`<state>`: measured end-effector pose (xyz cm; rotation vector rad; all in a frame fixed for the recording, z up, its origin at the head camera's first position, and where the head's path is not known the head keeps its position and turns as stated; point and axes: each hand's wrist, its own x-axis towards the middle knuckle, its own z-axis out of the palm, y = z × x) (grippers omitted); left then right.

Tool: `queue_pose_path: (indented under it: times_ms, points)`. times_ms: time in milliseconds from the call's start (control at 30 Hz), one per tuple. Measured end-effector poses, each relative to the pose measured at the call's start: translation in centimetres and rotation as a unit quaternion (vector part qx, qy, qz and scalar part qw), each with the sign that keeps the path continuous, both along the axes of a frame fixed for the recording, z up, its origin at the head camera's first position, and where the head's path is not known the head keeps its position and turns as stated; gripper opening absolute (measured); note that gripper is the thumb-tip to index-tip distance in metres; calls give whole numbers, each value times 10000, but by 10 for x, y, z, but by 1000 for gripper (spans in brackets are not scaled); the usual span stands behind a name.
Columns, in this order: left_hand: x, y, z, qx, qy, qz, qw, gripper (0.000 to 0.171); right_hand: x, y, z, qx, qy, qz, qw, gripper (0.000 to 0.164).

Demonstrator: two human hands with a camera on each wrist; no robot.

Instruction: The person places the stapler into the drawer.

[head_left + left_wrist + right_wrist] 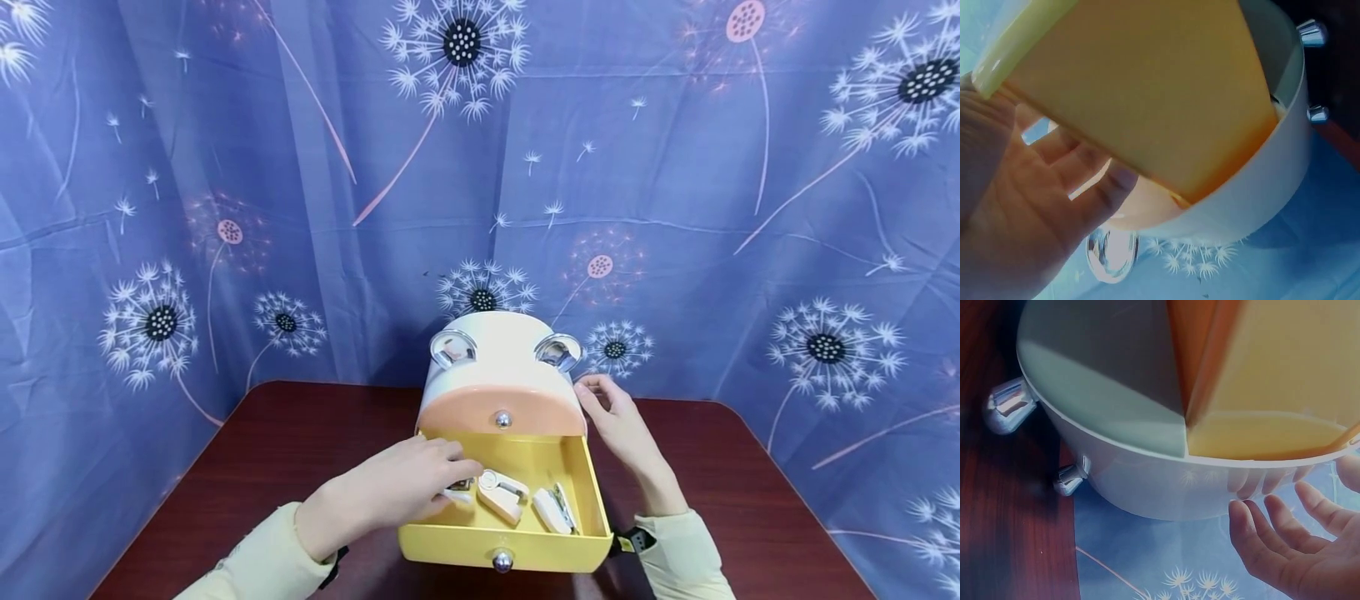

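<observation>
A white rounded cabinet (491,350) with two silver eye-like discs stands on the table. Its yellow drawer (504,540) is pulled out toward me. Over the drawer's left side my left hand (401,479) reaches in, with a small white object with a dark top (459,493) partly hidden beneath its fingers; I cannot tell whether they pinch it. Beside it lie a peach-and-white stapler (501,498) and a white stapler (553,510). My right hand (618,421) is at the cabinet's right side, its relaxed fingertips close along the white wall in the right wrist view.
A peach upper drawer (468,410) with a silver knob sits closed above the yellow one. Silver feet (1010,406) support the cabinet. The dark red table (300,433) ends at a blue curtain (360,275) with dandelion prints.
</observation>
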<state>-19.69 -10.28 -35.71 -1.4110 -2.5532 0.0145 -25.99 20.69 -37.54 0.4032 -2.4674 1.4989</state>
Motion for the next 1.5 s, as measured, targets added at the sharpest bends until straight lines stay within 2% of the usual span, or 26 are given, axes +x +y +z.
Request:
queue_pose_path:
  times_ms: [167, 400, 667, 867, 1133, 1267, 1500]
  points:
    - [0, 4, -4, -248, -262, 23, 9993, 23, -1, 0, -2, 13, 24, 16, 10000, 25]
    - [-4, 6, -7, -608, -423, -122, 9972, 20, -2, 0, -3, -30, 43, -18, 10000, 26]
    - [-2, 17, -5, -1089, -239, -94, 9937, 20, -1, 0, -3, 57, 33, -68, 10000, 25]
    - [-2, 22, -6, -1360, -68, -91, 9906, 28, 0, 1, -2, 93, 58, -55, 9999, 25]
    - [-4, 26, -8, -1711, 343, -207, 9844, 30, -26, 13, -31, 30, 106, -62, 9999, 31]
    - [-4, 27, -9, -1755, 362, -235, 9835, 29, -22, 11, -26, 19, 44, -87, 10000, 31]
    - [-6, 26, -9, -1737, 329, -330, 9837, 28, -4, 2, -5, 55, 53, -23, 10000, 25]
